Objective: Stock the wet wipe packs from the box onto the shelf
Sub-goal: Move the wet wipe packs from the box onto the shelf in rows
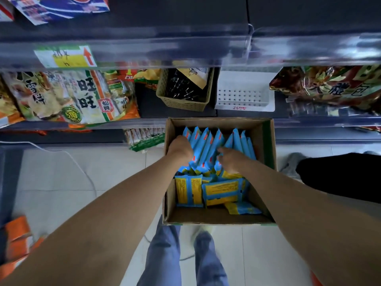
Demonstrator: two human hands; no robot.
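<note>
Because the wet wipe packs (206,145) stand on edge as a loose row and not as one bundle, the likeliest trouble is that the middle ones slide out when the row is lifted. The pressure comes only from the two ends, and the slick blue wrappers offer little friction. A lift that tilts toward either end would probably fan the row open and drop packs back into the box (266,141) or onto the floor (51,172). A second risk is the shelf (148,104) lip at the box's twelve o'clock, which could catch the top of a pack on the way up.

The left hand (180,150) is at the row's nine o'clock end, fingers curled down over the outermost packs and gripping them. The fingertips themselves are hidden among the wrappers. The row runs between the two hands in the far half of the box. At its three o'clock side the right hand (232,161) digs curled fingers in among the packs, thumb pointing toward nine o'clock, and a few more packs stand beyond it. Other packs lie flat (222,191) toward the box's six o'clock, untouched by either hand.

On the shelf above, the snack bags (68,96) sit at ten o'clock, a tan basket (181,104) at eleven and a white tray (244,93) at twelve.
</note>
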